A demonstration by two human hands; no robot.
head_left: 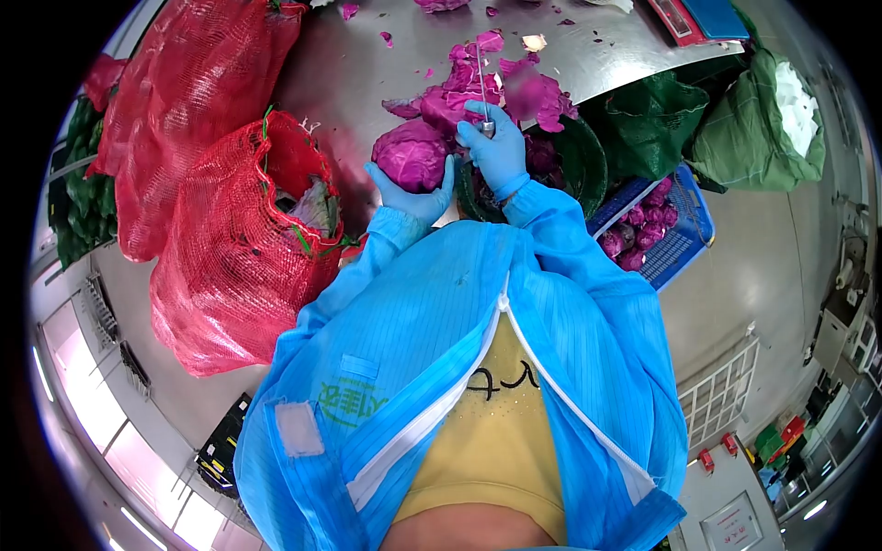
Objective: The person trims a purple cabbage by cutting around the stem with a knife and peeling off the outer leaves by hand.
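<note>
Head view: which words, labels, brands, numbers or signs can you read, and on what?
I can read none with certainty.
Blue jacket: green lettering, too unclear to read.
Yellow shirt: black lettering, partly covered, unclear.
White sign, lower right: reddish marks, too small.
Black object, lower left: yellow marks, too small.
Purple cabbage: none visible.

Holding a cabbage (411, 156) in the left hand (415, 202), left of the knife (487, 129) in the right hand (501, 158). Facing the table (340, 69), between a mesh sack (241, 262) at left and a crate (689, 246) at right.

Knife handle (488, 129) mostly hidden in right grip (499, 154); upper red sack (197, 96) cut off by top edge.
</note>
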